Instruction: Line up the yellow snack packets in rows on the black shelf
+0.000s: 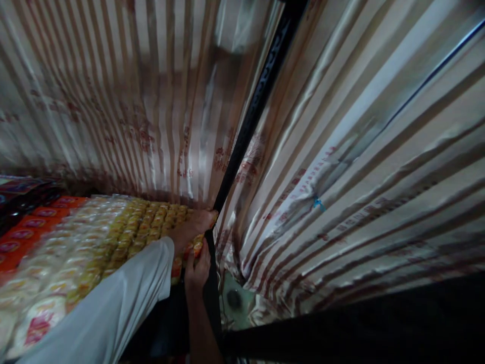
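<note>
From the lower left my left arm, in a white sleeve, reaches across rows of small yellow-wrapped packets [151, 217]. My left hand [197, 225] is at the far right corner of these rows, beside a black post; its fingers look closed, and what they hold is too dim to make out. Just below it, my right hand [199, 265] curls around a small orange-and-red packet [197, 246] at the right end of the rows. Both hands are close together, and my left forearm hides part of the packets.
Clear-wrapped pale packs [64, 253], an orange printed strip [34, 222] and dark packs [22, 194] lie to the left. A slanting black post [253, 111] rises at the corner. Striped printed sheeting [159, 101] hangs behind and to the right. A dark bar [341, 328] crosses the lower right.
</note>
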Action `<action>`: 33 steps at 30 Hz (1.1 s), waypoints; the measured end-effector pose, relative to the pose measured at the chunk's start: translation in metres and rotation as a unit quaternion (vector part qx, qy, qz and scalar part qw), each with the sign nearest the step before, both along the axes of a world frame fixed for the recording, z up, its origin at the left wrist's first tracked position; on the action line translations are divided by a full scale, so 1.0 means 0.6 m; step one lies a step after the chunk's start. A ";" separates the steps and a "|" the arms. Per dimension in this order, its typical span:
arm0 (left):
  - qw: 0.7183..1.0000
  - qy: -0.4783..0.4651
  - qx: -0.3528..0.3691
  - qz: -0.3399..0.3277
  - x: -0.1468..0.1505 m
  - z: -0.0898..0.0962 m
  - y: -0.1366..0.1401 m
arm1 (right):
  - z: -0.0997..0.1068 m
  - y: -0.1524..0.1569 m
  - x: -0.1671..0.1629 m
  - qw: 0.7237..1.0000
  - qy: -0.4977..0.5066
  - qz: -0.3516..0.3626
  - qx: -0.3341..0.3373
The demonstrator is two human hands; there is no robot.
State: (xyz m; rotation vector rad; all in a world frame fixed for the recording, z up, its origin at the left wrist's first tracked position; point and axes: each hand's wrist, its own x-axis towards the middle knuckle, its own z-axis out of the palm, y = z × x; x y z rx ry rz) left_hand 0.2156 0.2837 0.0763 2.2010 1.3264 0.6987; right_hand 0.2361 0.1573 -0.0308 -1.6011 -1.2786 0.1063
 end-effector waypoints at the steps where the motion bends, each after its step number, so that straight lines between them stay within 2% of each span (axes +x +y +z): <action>1: 0.999 0.033 0.010 -0.011 0.003 -0.004 0.000 | 0.000 0.000 0.000 1.000 -0.003 -0.003 0.005; 4: 0.993 0.107 0.035 -0.033 0.009 -0.012 -0.007 | 0.001 0.000 -0.002 1.000 -0.005 -0.009 0.010; 10: 0.981 0.166 0.092 -0.040 0.013 -0.018 -0.007 | -0.007 0.003 0.002 1.000 -0.015 -0.006 0.008; 19: 0.973 0.192 0.127 -0.033 0.010 -0.040 0.001 | -0.013 0.005 0.003 0.999 -0.039 -0.011 0.027; 25: 0.969 0.205 0.134 -0.022 0.006 -0.035 -0.009 | -0.010 0.004 -0.001 0.999 -0.022 -0.012 0.021; 33: 0.967 0.221 0.123 -0.030 0.009 -0.023 -0.001 | -0.007 0.002 -0.001 1.000 -0.013 -0.004 0.008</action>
